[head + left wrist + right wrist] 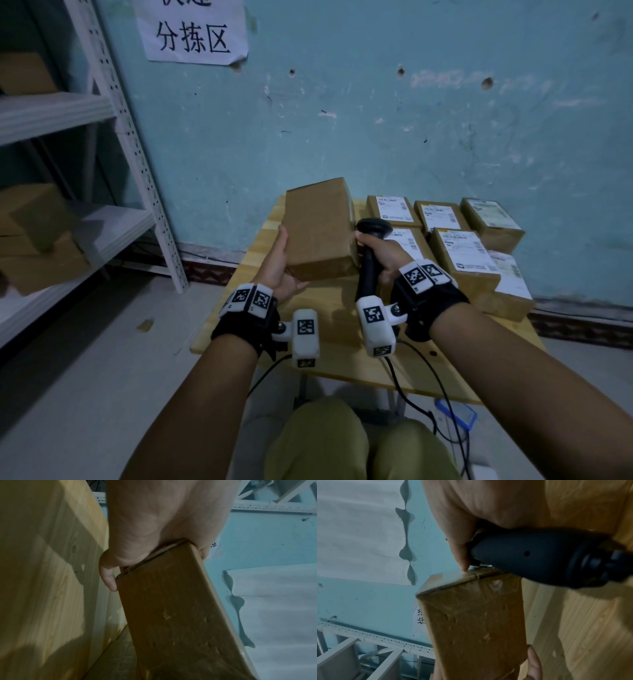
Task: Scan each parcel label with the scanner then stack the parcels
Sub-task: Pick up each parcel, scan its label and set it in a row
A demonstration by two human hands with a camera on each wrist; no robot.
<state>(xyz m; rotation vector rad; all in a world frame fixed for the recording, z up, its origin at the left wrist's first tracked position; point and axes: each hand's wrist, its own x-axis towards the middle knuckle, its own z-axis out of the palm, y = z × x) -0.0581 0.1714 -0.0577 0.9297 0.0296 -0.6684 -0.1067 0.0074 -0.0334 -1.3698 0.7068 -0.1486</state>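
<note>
Parcel first: you hold a plain brown box tilted up above the left part of the desk, its bare side toward you, so no label shows on the faces you can see. Your left hand cups its left edge and near corner, thumb under, fingers flat along the side; that looks like a turning grip, meant to bring the label face round. Your right hand is wrapped round the handle of the black scanner, held upright just beside the box's right end. In the right wrist view a fingertip of that hand touches the taped end, probably steadying the box while you rotate it. My guess is the scan of this one is not yet done.

Behind and to the right, more parcels lie label-up on the desk, some resting on others, ready for reading. Farther out, a white shelf on the left holds other boxes, and a paper sign hangs on the blue wall.
</note>
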